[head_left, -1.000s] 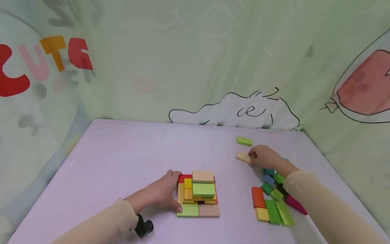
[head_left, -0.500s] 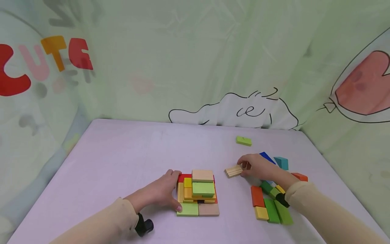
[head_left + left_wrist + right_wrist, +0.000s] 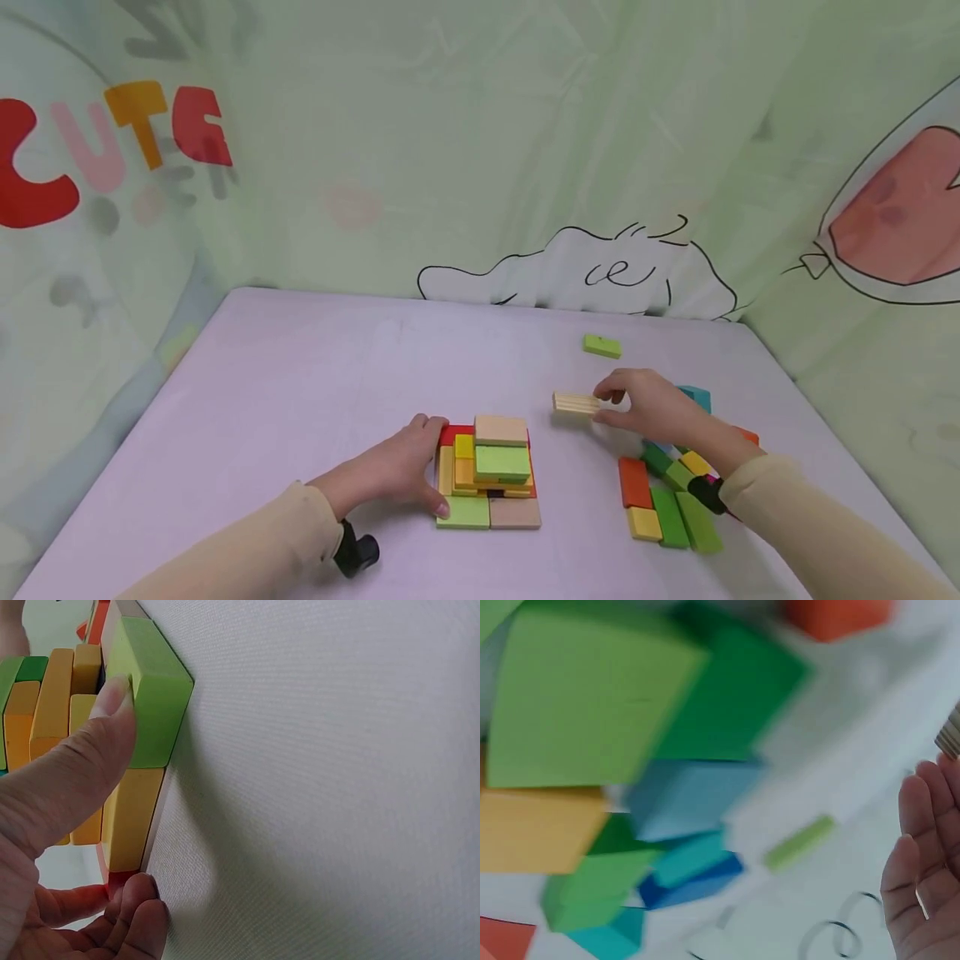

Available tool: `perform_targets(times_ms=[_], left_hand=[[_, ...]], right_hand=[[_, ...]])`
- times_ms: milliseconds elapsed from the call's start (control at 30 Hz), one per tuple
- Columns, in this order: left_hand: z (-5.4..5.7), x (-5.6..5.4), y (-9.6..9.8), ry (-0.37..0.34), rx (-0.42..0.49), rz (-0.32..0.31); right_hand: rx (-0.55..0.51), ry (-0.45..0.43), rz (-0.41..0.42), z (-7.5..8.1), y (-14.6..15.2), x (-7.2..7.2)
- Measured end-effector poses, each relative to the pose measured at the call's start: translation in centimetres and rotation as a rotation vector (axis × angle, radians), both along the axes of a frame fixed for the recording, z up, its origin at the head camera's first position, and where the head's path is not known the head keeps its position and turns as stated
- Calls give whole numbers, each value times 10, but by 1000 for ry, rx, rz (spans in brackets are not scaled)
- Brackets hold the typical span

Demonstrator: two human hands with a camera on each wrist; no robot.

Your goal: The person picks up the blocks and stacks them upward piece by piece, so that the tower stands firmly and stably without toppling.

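A stepped stack of coloured wooden blocks (image 3: 501,462) stands on the table, its top layers light wood and light green. My left hand (image 3: 401,468) grips its left side. In the left wrist view the thumb (image 3: 112,701) lies against the light green corner block (image 3: 161,690), and the fingertips are at the red block (image 3: 118,879) on the other corner. To the right of the stack, my right hand (image 3: 648,406) pinches one end of a plain wooden block (image 3: 575,403), held just above the table. The right wrist view shows only a bit of that block's end.
Loose blocks lie at the right: an orange block (image 3: 635,482), a small yellow block (image 3: 645,523), green blocks (image 3: 669,517) and several more, partly under the right forearm. A light green block (image 3: 602,346) lies alone farther back. Printed curtains (image 3: 480,150) surround the table.
My right hand has brought the wooden block leftward and nearer from the back right, then lifted and turned it slightly. The left hand has stayed on the stack.
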State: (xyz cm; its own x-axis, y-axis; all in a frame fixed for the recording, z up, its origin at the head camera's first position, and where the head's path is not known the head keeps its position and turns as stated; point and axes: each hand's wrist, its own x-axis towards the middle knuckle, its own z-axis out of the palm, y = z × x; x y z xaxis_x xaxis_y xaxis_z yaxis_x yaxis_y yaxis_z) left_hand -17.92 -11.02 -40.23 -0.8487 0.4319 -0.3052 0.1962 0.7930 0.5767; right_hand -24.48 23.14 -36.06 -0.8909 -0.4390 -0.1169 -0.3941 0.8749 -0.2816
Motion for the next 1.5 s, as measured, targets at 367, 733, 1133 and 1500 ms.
perform_targets(times_ms=[367,733,1133,1500], left_hand=[[2,-4,1,11,-11,3],[-1,-3,1,10,-2,-5],[2,0,1,4,-5,3],[3,2,0,13,-6,7]], right_hand=[[-102,331,239,35,-61,64],[10,425,306,21,-83,79],[18,372,287,21,-85,80],[-13,350,248,21,-82,80]])
